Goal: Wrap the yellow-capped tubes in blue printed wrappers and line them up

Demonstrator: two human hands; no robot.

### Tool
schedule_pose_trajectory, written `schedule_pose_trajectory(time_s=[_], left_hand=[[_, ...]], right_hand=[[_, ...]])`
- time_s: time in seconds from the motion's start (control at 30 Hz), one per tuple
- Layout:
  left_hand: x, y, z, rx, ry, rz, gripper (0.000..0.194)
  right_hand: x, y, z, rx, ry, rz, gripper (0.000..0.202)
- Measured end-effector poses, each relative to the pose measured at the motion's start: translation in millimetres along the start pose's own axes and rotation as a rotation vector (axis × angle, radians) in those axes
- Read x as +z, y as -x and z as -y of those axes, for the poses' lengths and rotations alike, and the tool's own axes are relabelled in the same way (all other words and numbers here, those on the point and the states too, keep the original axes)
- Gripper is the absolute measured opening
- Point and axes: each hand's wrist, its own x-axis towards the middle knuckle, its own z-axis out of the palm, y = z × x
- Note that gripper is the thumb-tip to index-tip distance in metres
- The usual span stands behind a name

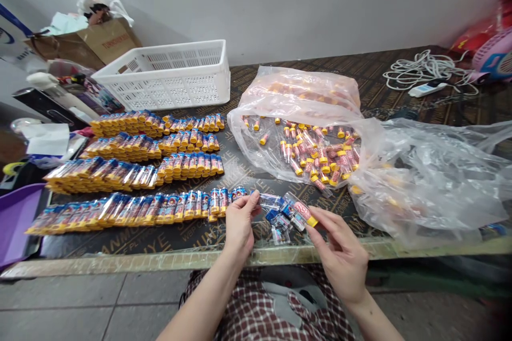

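Between the thumb and fingers of my left hand is a clear plastic sleeve, stretched out to the right. My right hand pinches a small clear tube by its yellow-capped end; red-and-white bits show inside it. The tube's far end points up and left, close to the sleeve; I cannot tell whether they touch. Below both lies a small pile of blue-printed clear sleeves on the dark board. Left of my left hand stretches a row of wrapped tubes with blue tops and yellow bottoms.
More stacked rows of wrapped tubes fill the left, before a white basket. An open plastic bag spills loose yellow-capped tubes. Crumpled plastic covers the right. A white cable and purple dustpan lie farther out.
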Motion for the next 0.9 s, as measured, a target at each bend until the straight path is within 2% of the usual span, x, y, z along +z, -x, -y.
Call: schedule_pose_trajectory(time_s=[0.17,0.33,0.5,0.67,0.77,0.9], left_hand=[[-1.0,0,1,0.002,0.031,-0.021,0.038],[-2.3,0,6,0.065,0.004,0.012,0.036],[-1.4,4,3,0.023,0.030,0.138,0.034],[-2.9,7,0,-0.055,-0.045,0.257,0.052],[-4.8,10,1,-0.158,-0.149,0.387,0.055],[-7.0,18,3,-0.256,-0.271,0.561,0.038]], right_hand=[[3,2,3,-0.088,0.037,0.012,0.045],[10,4,3,-0.106,-0.007,0.160,0.043],[13,5,-4,-0.018,-0.059,0.219,0.041],[13,5,-10,-0.024,-0.090,0.252,0.042],[14,3,-13,-0.036,-0.052,0.239,0.054],[12,-3,-16,-0.038,-0.048,0.289,0.077]])
